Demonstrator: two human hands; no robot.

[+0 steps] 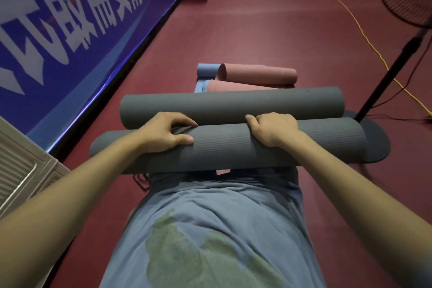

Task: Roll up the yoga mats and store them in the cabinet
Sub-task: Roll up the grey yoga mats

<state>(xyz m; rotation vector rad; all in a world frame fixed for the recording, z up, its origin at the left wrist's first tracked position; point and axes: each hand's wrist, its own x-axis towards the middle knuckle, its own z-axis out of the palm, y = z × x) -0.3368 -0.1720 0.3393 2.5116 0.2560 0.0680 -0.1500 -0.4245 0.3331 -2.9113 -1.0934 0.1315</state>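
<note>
Red floor [257, 30] behind — fingers [184, 122] curl over near grey roll [224, 147].

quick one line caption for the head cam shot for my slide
Both hands, left and right, grip the near grey rolled mat, a second grey roll and pink rolls beyond.

dim, reddish indoor light; wide-angle bending at edges; soft shadows, mild blur throughout.

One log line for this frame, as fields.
stage: carrying | left hand: grips near grey rolled mat | right hand: grips same | far grey rolled mat: alongside
</note>
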